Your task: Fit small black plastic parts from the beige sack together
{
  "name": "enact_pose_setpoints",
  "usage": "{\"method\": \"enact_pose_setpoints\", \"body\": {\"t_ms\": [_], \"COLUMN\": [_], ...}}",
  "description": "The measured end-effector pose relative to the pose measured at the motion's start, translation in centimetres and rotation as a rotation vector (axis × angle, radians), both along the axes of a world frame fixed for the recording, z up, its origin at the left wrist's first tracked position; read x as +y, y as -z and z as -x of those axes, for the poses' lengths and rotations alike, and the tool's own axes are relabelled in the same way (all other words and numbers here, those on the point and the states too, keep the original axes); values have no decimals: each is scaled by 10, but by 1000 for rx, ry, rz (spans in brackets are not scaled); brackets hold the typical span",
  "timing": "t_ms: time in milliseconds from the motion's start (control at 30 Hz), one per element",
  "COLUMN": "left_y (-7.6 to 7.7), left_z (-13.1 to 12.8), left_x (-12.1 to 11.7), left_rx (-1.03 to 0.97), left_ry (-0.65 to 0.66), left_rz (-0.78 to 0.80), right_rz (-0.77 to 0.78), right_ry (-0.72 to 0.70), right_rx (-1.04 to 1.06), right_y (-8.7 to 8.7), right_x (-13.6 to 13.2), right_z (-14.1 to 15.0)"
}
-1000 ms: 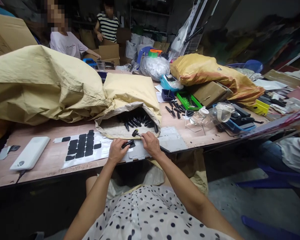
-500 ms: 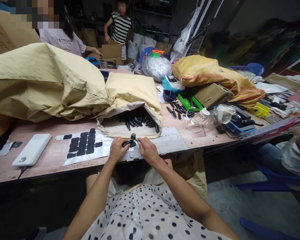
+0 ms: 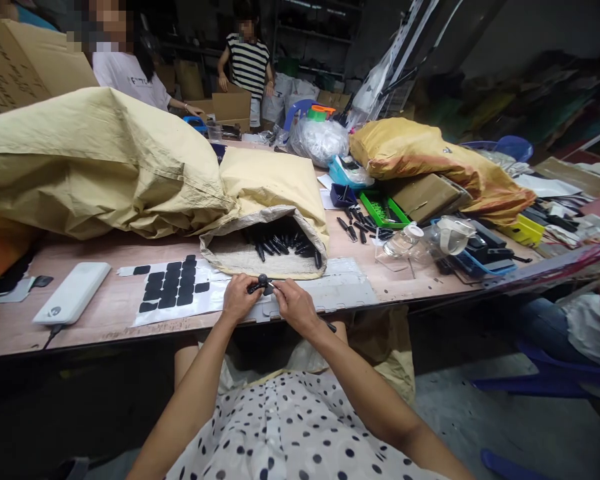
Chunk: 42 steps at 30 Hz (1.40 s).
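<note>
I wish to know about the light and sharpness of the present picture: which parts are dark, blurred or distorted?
Head view: table fairly lit, space beneath it very dark; head view: inside of open bag shadowed; head view: upper right background dim and smeared; head view: details between left hand and right hand soft; head view: edges seemingly stretched.

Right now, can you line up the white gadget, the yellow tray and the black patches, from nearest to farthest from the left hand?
From the left hand, head view:
1. Black patches: just left.
2. White gadget: farther left.
3. Yellow tray: far right.
</note>
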State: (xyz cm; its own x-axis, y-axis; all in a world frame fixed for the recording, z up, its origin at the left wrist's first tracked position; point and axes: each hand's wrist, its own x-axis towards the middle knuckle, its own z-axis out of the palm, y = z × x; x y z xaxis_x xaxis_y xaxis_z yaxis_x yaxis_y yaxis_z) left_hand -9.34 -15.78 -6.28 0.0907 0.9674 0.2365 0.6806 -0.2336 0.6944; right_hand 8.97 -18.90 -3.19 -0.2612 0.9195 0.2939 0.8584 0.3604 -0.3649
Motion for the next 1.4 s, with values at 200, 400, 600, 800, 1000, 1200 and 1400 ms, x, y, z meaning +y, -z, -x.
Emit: {"method": "enact_pose_setpoints", "body": {"t_ms": [200,400,600,800,1000,1200,1400], "left_y": [1,-1,-5,-9,-14,-27,-6], "left_z": [0,2,7,9,8,2,-17], "left_x": [1,-1,-3,-4,-5,-39,-105], "left_rx": [13,-3,-63,-56,-79,-109,-65], "left_ry": [-11,17,38,51,50,120,324], "left_rz": [-22,-18,2,7,-5,-38,255], "right_rz": [-30,-58,-86,-73,-76,-88,-74], "right_ry": [102,83,89,105,104,111,119], "right_rx": [-37,-212,-249,-256,-253,-255,-263], "right_y": [-1,12,18,16,16,17,16], "right_x": [35,51,46,46,47,48,49], "right_z": [-19,-34,-31,-29,-27,-25,-23]}}
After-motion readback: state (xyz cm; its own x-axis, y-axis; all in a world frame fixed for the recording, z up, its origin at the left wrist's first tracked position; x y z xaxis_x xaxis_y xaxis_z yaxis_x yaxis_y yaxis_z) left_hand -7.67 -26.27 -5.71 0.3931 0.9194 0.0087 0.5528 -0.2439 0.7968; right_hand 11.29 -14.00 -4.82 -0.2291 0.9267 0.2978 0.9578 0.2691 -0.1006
